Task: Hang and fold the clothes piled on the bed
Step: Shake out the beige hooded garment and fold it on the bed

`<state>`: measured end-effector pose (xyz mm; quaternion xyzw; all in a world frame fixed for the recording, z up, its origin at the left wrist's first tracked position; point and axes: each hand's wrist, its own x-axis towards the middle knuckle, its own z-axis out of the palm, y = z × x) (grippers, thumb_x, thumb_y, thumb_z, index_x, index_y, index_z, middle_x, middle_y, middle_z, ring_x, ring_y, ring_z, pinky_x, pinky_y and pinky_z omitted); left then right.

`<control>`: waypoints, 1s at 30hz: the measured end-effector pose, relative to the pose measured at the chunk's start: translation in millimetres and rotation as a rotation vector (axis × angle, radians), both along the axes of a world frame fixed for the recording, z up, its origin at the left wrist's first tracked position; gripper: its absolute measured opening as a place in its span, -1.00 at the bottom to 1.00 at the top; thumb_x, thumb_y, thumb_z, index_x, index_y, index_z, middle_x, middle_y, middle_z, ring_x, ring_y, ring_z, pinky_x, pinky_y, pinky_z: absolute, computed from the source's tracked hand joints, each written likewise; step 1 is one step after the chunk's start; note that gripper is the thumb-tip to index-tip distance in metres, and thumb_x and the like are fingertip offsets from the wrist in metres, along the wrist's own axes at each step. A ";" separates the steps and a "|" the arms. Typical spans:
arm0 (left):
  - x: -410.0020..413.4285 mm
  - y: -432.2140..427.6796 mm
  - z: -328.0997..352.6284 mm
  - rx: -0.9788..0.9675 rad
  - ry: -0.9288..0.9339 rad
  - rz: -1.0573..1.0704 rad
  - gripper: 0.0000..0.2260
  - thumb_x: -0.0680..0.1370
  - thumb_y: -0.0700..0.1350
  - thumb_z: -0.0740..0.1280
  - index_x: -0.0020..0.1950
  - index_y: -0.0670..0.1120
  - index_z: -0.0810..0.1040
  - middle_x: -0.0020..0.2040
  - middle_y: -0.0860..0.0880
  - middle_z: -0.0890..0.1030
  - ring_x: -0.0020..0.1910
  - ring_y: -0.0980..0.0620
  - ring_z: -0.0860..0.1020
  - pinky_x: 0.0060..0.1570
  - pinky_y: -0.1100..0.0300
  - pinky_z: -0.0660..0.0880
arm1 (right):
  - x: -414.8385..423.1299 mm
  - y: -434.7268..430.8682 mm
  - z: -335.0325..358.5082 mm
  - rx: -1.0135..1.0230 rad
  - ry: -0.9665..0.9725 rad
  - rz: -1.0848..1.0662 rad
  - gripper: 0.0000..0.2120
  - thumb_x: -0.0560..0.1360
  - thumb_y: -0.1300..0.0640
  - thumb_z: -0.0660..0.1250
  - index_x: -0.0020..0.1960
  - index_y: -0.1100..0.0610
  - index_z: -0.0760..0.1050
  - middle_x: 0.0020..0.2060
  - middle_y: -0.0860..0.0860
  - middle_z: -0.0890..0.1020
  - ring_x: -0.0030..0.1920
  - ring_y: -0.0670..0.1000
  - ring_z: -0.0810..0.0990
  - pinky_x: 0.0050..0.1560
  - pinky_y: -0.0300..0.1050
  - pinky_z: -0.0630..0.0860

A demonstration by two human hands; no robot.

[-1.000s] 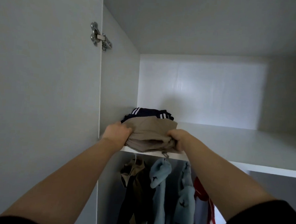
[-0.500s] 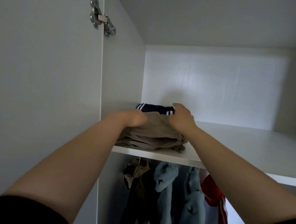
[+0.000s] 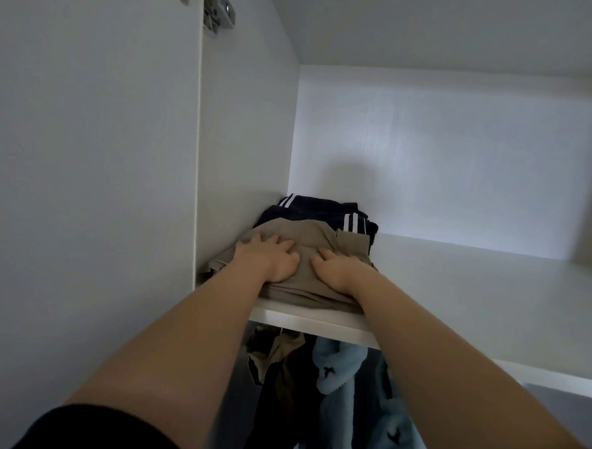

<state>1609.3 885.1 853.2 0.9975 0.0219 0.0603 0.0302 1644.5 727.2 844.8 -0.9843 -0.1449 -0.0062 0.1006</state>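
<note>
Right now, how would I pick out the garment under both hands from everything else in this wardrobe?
Look at the white upper shelf, in its left corner against the side wall. A small stack sits there, and the folded tan garment is its top layer, with the left hand and right hand flat on it. Behind it lies a navy piece with white stripes; the tan one is plain.

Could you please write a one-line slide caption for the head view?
Both hands, left hand and right hand, press a folded beige garment flat on the white wardrobe shelf.
</note>
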 end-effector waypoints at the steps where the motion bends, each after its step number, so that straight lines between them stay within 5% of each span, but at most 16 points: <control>1: 1.6 1.1 -0.1 -0.004 -0.001 0.001 -0.50 0.60 0.18 -0.12 0.55 0.16 -0.02 0.58 0.05 -0.02 0.54 -0.14 -0.07 0.44 -0.22 -0.01 | 0.2 0.0 -0.2 0.002 -0.009 0.001 -0.38 0.55 -0.23 -0.21 0.55 -0.05 -0.02 0.53 0.10 0.14 0.48 0.20 0.15 0.45 0.22 0.07; 5: -1.7 -2.1 -1.7 -0.017 -0.063 0.006 -0.50 0.60 0.15 -0.10 0.55 0.13 0.03 0.57 0.03 0.02 0.53 -0.14 -0.03 0.42 -0.24 0.02 | -13.7 -0.3 4.0 0.065 -0.112 -0.004 -0.45 0.58 -0.16 -0.12 0.47 0.05 0.25 0.39 0.15 0.39 0.34 0.20 0.38 0.35 0.17 0.25; 8: -13.7 -13.0 0.1 -0.010 -0.180 -0.008 -0.51 0.60 0.11 -0.07 0.52 0.04 0.18 0.53 -0.05 0.18 0.49 -0.15 0.12 0.40 -0.19 0.10 | -36.5 -5.5 7.0 0.163 -0.263 -0.034 -0.57 0.62 -0.03 -0.04 0.14 0.19 0.50 0.12 0.18 0.58 0.09 0.16 0.54 0.14 0.02 0.42; 13: -50.4 -55.9 -4.5 -0.179 -0.254 -0.213 -0.54 0.64 0.04 0.01 0.52 -0.06 0.16 0.51 -0.10 0.23 0.47 -0.13 0.20 0.42 -0.14 0.13 | -88.8 -39.5 4.3 0.119 -0.524 -0.094 -0.66 0.64 0.06 -0.01 -0.10 0.18 0.46 -0.07 0.15 0.60 -0.05 0.15 0.56 0.02 0.00 0.42; 22: -161.7 -162.0 -2.4 -0.066 -0.409 -0.419 -0.47 0.65 0.05 0.02 0.57 -0.02 -0.09 0.58 -0.08 -0.10 0.55 -0.08 -0.11 0.48 -0.16 -0.07 | -223.5 -159.6 13.9 -0.078 -0.641 -0.299 -0.58 0.63 0.04 0.00 0.41 0.21 0.27 0.46 0.15 0.24 0.46 0.12 0.18 0.44 0.08 0.12; 30: -325.9 -291.4 -18.7 -0.056 -0.621 -0.641 -0.39 0.60 0.06 0.11 0.57 0.01 -0.10 0.58 -0.06 -0.13 0.55 -0.07 -0.13 0.47 -0.10 -0.11 | -439.3 -282.0 -5.4 -0.252 -0.689 -0.476 -0.48 0.61 0.04 0.05 0.50 0.21 0.12 0.53 0.16 0.07 0.53 0.13 0.03 0.48 0.13 -0.03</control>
